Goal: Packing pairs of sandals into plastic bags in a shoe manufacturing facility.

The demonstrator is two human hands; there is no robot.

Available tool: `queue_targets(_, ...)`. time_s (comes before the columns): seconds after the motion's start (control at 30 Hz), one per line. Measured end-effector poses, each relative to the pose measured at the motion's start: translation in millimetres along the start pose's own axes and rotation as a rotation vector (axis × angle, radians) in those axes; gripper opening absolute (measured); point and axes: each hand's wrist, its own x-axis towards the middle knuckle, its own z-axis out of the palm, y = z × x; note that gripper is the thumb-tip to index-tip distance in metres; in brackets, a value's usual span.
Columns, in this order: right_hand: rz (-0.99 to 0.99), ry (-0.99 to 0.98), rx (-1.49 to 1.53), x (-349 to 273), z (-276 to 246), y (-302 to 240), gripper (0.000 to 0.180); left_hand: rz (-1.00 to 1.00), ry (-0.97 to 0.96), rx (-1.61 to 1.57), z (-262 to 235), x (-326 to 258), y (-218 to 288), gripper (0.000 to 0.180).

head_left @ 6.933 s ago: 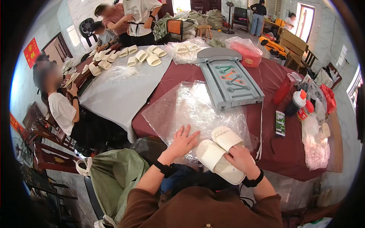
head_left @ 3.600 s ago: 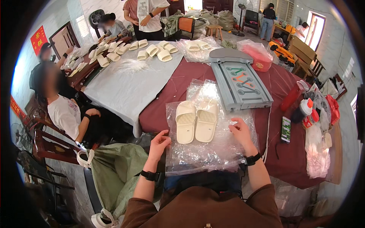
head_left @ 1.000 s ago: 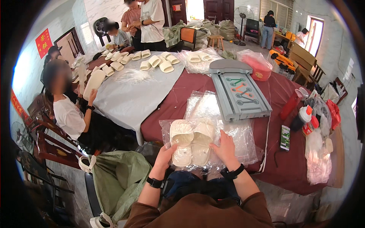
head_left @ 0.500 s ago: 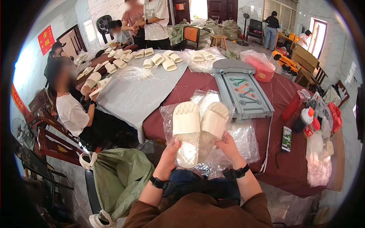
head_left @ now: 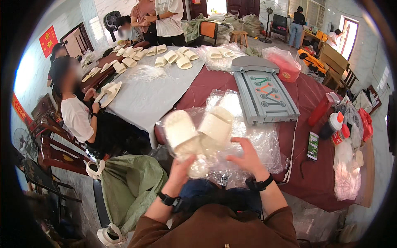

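A pair of cream slippers (head_left: 197, 130) in a clear plastic bag is lifted off the table, soles toward me and tilted to the left. My left hand (head_left: 182, 168) grips the bag's lower end under the slippers. My right hand (head_left: 247, 156) holds the bag's lower right side, fingers spread against the plastic. Beneath them lies a stack of clear plastic bags (head_left: 264, 142) on the dark red tablecloth (head_left: 306, 173).
A grey plastic board (head_left: 264, 93) lies beyond the bags; a phone (head_left: 313, 145), bottles (head_left: 335, 126) and a red bag (head_left: 283, 64) sit right. A green sack (head_left: 128, 186) hangs at lower left. A seated person (head_left: 78, 115) and others handle slippers at the grey table (head_left: 144, 97).
The slippers lay flat on the plastic, were slid into a bag, then raised. Since half a second ago the bagged pair has tilted left and my right hand has opened against its side.
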Motion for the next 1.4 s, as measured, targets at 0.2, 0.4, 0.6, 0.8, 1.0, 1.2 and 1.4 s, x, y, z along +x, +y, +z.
queue_targets(0.2,-0.043,0.045,-0.481,-16.6,1.2,35.3,0.071,0.502,0.5,0.444,-119.1,-37.4,97.4,0.033)
queue_targets(0.4,-0.177,0.127,-0.62,-29.1,7.4,62.7,0.066,-0.017,1.023,1.553,-201.4,-86.4,157.4,0.054)
queue_targets(0.6,-0.178,0.136,-0.59,-24.7,16.0,49.8,0.064,-0.584,0.83,1.619,-406.0,-116.0,60.8,0.039)
queue_targets(0.8,-0.213,0.143,-0.529,-21.6,21.9,48.3,0.064,-0.558,0.783,1.503,-454.7,-146.2,-75.2,0.035)
queue_targets(1.0,-0.113,0.147,-0.618,-36.1,5.4,53.5,0.063,-0.995,0.32,0.815,-326.8,-67.5,-70.2,0.065)
queue_targets(1.2,-0.167,0.138,-0.596,-27.7,13.7,47.6,0.063,-0.365,0.445,1.722,-432.5,-49.3,-112.1,0.031)
queue_targets(1.4,-0.134,0.159,-0.647,-36.1,7.9,53.2,0.061,-0.851,0.381,1.565,-403.5,-52.4,-148.5,0.042)
